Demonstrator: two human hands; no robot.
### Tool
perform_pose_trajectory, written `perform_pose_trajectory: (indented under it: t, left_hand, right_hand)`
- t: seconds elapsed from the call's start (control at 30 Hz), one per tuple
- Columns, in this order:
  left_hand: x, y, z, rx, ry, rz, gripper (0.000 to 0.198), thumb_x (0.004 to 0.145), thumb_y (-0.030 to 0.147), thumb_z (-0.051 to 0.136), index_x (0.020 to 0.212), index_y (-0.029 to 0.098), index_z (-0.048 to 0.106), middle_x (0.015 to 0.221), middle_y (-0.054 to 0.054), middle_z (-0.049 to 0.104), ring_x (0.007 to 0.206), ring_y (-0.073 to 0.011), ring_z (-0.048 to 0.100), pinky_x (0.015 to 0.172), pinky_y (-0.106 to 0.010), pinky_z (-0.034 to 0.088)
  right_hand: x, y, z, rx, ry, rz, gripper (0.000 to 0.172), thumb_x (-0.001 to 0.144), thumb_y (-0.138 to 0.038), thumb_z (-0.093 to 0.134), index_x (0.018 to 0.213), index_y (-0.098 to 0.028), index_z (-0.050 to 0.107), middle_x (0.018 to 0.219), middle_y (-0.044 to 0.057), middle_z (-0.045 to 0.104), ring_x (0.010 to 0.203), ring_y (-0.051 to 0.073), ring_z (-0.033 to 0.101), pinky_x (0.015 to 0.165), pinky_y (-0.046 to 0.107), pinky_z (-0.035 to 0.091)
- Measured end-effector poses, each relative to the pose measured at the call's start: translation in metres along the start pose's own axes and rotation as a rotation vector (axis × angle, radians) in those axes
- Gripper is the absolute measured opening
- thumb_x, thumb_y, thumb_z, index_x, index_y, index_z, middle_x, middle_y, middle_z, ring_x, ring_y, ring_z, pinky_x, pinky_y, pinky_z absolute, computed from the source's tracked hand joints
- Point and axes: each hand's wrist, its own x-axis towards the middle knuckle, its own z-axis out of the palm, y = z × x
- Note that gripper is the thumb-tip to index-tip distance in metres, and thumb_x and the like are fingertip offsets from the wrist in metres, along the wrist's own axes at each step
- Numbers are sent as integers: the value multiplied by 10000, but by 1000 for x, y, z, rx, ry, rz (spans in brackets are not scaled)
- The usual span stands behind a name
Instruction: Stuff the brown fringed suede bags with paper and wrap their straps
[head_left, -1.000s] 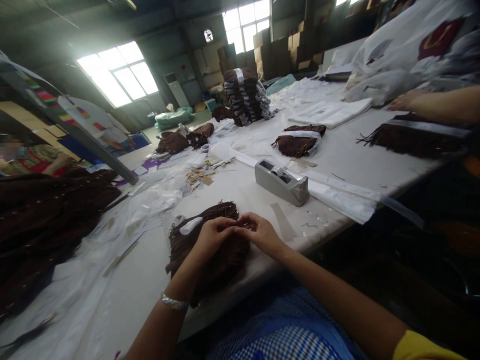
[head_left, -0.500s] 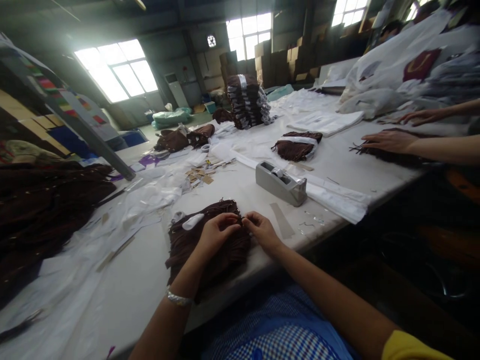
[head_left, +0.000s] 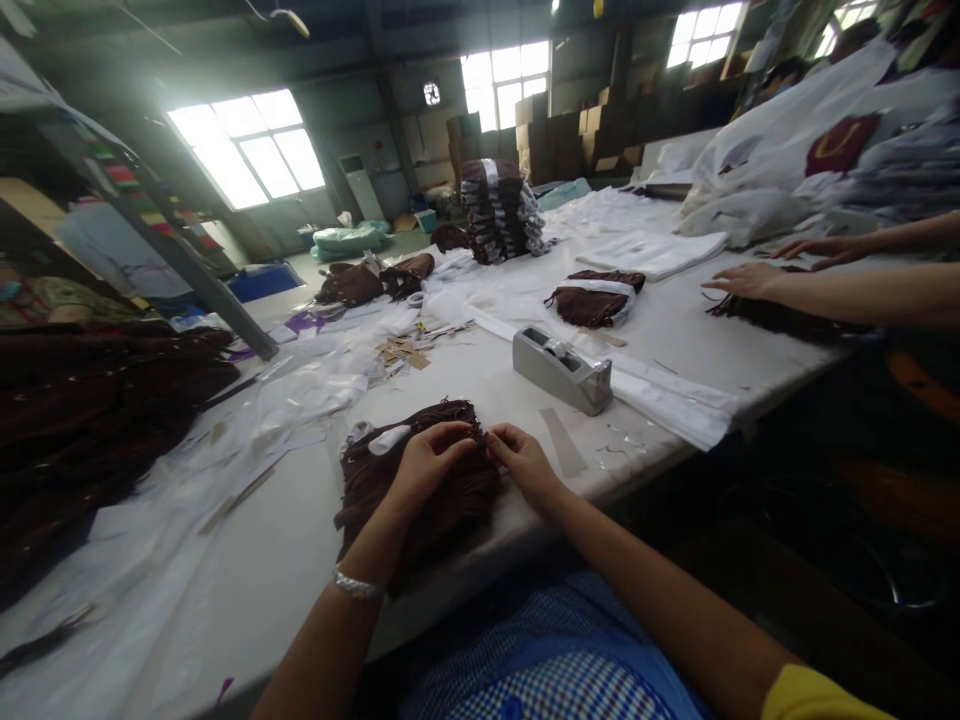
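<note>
A folded dark brown fringed garment lies at the near edge of the white table, with a white tag on its top left. My left hand rests on the garment with its fingers curled into the fringe. My right hand sits just to the right, fingers pinched on the garment's right edge. The fingertips of both hands almost meet.
A grey tape dispenser stands beyond my right hand, with a tape strip stuck near the edge. Another person's hands press a brown garment at the right. More brown bundles, a tall stack, white plastic bags and a brown heap surround.
My hands stay on the brown garment, fingers shifting slightly. The other person's hands at the right have moved over their own garment. The view has tilted a little.
</note>
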Motion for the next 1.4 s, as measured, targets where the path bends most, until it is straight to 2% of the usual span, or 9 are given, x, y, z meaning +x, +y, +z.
perform_pose_trajectory:
  t: [0.1,0.27,0.47,0.67,0.8,0.97,1.1,1.27,1.4]
  left_hand:
    - [1,3,2,87,-88,50,298,740,385,756,954,178,739,943,-67,746,903,-227,681,863,-326,514]
    - [4,1,-1,81,80,29,303,762,418,726,925,163,718,894,-55,735,843,-209,669,811,-312,509]
    - [3,2,5,135,-110,60,281,761,396,745,933,174,736,929,-58,739,879,-218,663,835,-313,498]
    - [7,-3,3,-136,60,-87,355,743,439,756,937,146,713,826,-18,705,684,-121,601,627,-212,468]
    - [5,-1,1,-165,38,-107,386,718,421,780,985,150,717,903,-39,727,697,-120,626,659,-221,501]
    - [4,6,5,-109,-29,-32,392,696,357,808,1022,160,717,980,-74,738,870,-191,676,735,-255,542]
    - [4,6,9,-89,-55,-33,437,721,380,789,1086,157,698,957,-81,730,812,-180,670,615,-220,529]
    - [4,0,12,-208,6,-88,476,704,384,808,1108,158,693,940,-65,724,722,-132,640,509,-165,465]
    - [7,-1,8,-261,96,-121,455,703,382,813,1084,160,700,924,-60,740,742,-130,659,569,-168,479]
  right_hand:
    - [-1,-2,0,9,-17,6,370,816,-556,678,852,-191,632,726,-14,584,675,132,523,650,252,421]
    - [-2,-3,0,91,-22,46,390,836,-588,638,841,-200,594,725,-16,583,635,117,497,609,245,401]
    - [-1,-5,2,107,33,54,404,742,-563,745,785,-176,638,665,-19,578,609,112,494,576,240,386]
    - [1,-1,1,166,46,75,413,754,-583,719,787,-180,637,680,-21,579,611,108,504,556,225,388]
    - [2,0,2,165,38,62,385,791,-549,698,946,-197,686,736,-10,610,634,110,535,558,219,402]
    - [2,-3,4,104,-77,1,452,798,-482,714,1179,-244,657,1040,35,684,743,133,619,632,245,469]
    - [2,-5,4,67,-69,-38,335,736,-422,775,978,-192,740,966,43,725,905,197,645,848,325,486]
    - [3,-4,5,148,11,75,317,679,-418,813,872,-174,753,788,7,708,697,141,594,676,269,455]
    - [5,1,3,297,72,145,287,663,-395,833,810,-166,744,747,3,676,645,109,556,609,232,418]
